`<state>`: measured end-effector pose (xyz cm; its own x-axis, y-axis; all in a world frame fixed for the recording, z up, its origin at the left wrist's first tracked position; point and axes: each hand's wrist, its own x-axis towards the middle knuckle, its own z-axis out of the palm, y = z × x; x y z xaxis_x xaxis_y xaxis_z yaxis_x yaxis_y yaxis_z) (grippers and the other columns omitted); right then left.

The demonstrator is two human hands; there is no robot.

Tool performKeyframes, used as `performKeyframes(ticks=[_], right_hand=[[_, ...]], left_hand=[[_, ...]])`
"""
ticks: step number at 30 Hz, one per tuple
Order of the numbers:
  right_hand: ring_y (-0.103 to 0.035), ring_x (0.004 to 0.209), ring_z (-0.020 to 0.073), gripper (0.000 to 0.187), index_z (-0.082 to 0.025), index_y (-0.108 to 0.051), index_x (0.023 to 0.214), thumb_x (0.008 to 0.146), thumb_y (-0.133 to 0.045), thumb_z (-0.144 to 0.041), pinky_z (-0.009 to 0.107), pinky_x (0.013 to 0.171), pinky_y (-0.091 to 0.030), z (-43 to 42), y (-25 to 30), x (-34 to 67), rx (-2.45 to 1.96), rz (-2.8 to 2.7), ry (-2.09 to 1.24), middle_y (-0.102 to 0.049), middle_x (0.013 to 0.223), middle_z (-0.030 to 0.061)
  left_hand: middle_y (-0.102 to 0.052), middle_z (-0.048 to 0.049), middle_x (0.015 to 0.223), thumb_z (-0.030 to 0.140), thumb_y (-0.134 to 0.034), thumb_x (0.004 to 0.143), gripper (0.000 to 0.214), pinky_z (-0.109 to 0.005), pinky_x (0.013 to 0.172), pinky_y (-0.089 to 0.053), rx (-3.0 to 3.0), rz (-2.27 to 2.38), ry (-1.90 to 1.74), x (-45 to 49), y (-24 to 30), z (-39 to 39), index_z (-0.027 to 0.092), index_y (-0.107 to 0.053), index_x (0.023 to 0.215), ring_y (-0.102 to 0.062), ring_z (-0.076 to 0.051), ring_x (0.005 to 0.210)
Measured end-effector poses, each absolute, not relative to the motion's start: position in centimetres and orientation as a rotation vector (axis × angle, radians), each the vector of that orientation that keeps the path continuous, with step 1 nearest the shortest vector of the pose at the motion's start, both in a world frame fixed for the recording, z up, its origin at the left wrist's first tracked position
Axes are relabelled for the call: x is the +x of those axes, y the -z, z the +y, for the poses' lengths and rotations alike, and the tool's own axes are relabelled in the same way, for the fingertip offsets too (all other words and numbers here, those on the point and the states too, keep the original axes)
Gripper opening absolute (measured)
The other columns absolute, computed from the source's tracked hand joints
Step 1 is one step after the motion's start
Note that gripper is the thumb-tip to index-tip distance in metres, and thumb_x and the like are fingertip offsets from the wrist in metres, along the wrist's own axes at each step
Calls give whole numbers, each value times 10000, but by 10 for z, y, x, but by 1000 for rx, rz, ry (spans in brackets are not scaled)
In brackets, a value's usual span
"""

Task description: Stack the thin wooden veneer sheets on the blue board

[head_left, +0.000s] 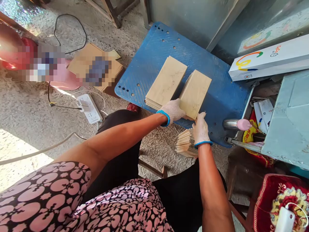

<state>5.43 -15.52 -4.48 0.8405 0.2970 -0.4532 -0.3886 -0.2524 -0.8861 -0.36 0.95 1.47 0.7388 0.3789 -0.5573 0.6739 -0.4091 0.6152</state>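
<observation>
Left hand grip grasping right veneer stack on blue board; right hand clenched on lower bundle.

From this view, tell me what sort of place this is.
Probably a small home workshop: gloved hands sort thin wood sheets on a blue board over a rough concrete floor, beside a power strip.

Both bare forearms reach from the lower part of the frame toward its centre, each ending in a white knit glove with a blue cuff. The left hand lies just left of centre, palm down, fingers curled forward in a grip. The right hand, just below and right of it, is closed too, knuckles up.
</observation>
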Motion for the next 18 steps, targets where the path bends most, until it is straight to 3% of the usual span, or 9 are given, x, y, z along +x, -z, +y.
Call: performKeyframes(ticks=[8,14,18], right_hand=[[-639,718,123,204,-198,-673,918,796,-678,-363,247,659,-537,-151,42,63,-1516,363,-535,-702,847,0],[-649,712,128,139,-193,-658,940,829,-644,-275,238,613,-555,-152,38,71,-1230,528,-632,-714,846,19],[-673,775,145,172,-193,-668,1000,866,-613,-287,263,650,-581,-155,35,71,-1177,502,-648,-732,931,39]], left_hand=[[-663,-40,847,313,-612,812,186,-297,713,-456,1826,843,197,-1,-1,10,183,-678,927,-609,-186,831],[-693,-43,816,205,-664,792,172,-257,677,-520,1418,890,183,14,16,5,155,-686,956,-660,-176,797],[-714,-67,887,153,-609,838,170,-263,654,-563,1201,900,209,19,11,-1,130,-678,991,-680,-162,752]])
